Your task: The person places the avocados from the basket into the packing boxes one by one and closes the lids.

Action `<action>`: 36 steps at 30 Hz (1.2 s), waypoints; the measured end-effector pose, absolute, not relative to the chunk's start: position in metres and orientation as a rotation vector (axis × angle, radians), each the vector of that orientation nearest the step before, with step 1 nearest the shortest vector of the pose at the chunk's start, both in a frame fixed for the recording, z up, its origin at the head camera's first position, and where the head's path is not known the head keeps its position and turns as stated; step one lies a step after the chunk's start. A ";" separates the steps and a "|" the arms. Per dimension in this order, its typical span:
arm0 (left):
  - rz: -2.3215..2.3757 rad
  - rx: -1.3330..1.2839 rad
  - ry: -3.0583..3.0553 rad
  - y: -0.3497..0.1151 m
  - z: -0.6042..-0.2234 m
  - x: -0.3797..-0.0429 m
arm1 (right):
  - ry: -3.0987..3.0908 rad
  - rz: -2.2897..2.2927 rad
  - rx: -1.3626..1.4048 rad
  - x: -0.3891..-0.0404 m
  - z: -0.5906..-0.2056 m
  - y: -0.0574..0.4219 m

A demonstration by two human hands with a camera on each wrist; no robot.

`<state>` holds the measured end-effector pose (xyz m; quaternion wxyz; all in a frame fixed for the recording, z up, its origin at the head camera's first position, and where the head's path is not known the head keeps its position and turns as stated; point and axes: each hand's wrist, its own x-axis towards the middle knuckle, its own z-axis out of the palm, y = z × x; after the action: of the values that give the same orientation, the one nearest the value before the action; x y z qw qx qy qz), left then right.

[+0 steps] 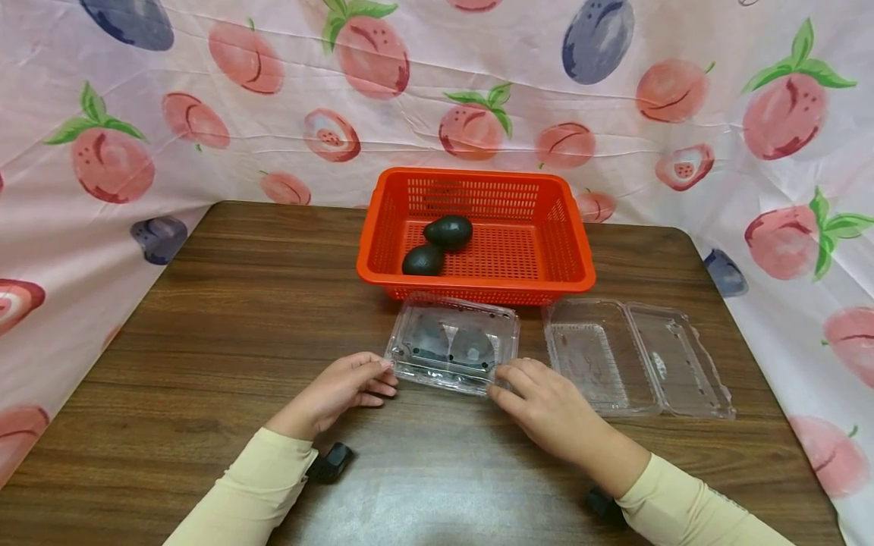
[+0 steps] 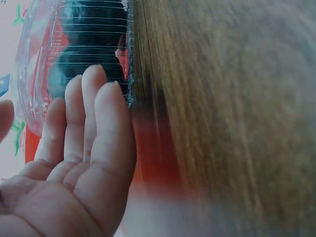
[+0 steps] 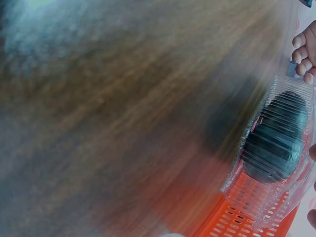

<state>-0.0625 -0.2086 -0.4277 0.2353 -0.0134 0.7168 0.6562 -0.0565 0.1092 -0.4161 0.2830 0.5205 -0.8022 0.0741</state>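
Item 1: clamshell box (image 1: 440, 377), clear plastic, vented lid, qty. 1. Loc.: on tabletop (image 1: 239, 303) (brown woodgrain), approx. ctr., just in front of basket (image 1: 478, 284), btwn. both hands. Lid lies over base; latched or not, can't tell. Contents: boxed avocados (image 1: 473, 346), dk. green, qty. 2, side by side, seen thru plastic.

Item 2: L hand (image 1: 337, 390). At box's L front corner, thumb tip by rim. Fingers extended & tog., thumb spread well apart from them per L wrist view; nothing gripped.

Item 3: R hand (image 1: 546, 406). At box's R front corner, fingers slightly bent over rim; pinching or only touching, can't tell. R wrist view gives just fingertips at frame edge.

Item 4: basket, orange-red plastic, rect., slotted walls. Loc.: rear of table. Contents: loose avocados (image 1: 447, 231), dk., qty. 2, touching, in L half.

Item 5: 2nd clamshell (image 1: 638, 353), clear, unfolded, lid to R of base. Loc.: R of item 1, near R hand.

Item 6: sleeves (image 1: 256, 481), pale yellow, 1 per arm; blk. wrist device (image 1: 331, 462) at L cuff.

Item 7: backdrop cloth (image 1: 273, 136), pale pink, peach-type fruit print, behind table & along both sides.
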 end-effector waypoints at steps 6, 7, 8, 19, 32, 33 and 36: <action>1.790 -0.064 2.041 -0.203 -0.427 -0.066 | -2.150 0.181 1.394 -0.057 -0.416 0.110; 1.783 -0.061 2.060 -0.202 -0.427 -0.067 | -2.151 0.185 1.394 -0.056 -0.416 0.110; 1.777 -0.065 2.076 -0.202 -0.426 -0.067 | -2.148 0.190 1.395 -0.057 -0.416 0.110; 1.669 -0.074 2.264 -0.196 -0.419 -0.064 | -2.185 0.390 1.341 -0.055 -0.414 0.110; 1.472 -0.025 2.531 -0.193 -0.412 -0.063 | -2.702 0.747 0.753 -0.031 -0.408 0.103; 1.456 -0.021 2.547 -0.193 -0.412 -0.063 | -2.739 0.767 0.718 -0.030 -0.408 0.102; 1.425 -0.006 2.578 -0.192 -0.413 -0.063 | -2.818 0.817 0.628 -0.029 -0.407 0.100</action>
<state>-0.0627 -0.1922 -0.4129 0.0977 -0.0022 0.8710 0.4815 -0.0291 0.1005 -0.4072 0.0704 0.2088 -0.9368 0.2716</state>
